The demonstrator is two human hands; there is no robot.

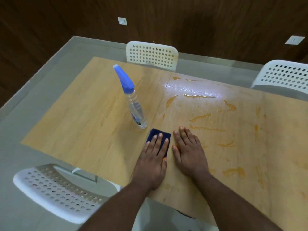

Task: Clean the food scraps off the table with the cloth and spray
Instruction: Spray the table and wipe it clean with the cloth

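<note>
Left hand (152,157) presses flat-fingered on the cloth (159,136), right hand (188,150) lies flat beside it; orange smears (200,116), seemingly sauce, remain right.

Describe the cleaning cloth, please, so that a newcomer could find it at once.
On the wooden table, look just nearer than the upright spray bottle with the blue trigger head. The cloth lies flat under the left hand. It is the only dark navy thing on the pale, orange-streaked wood.
</note>
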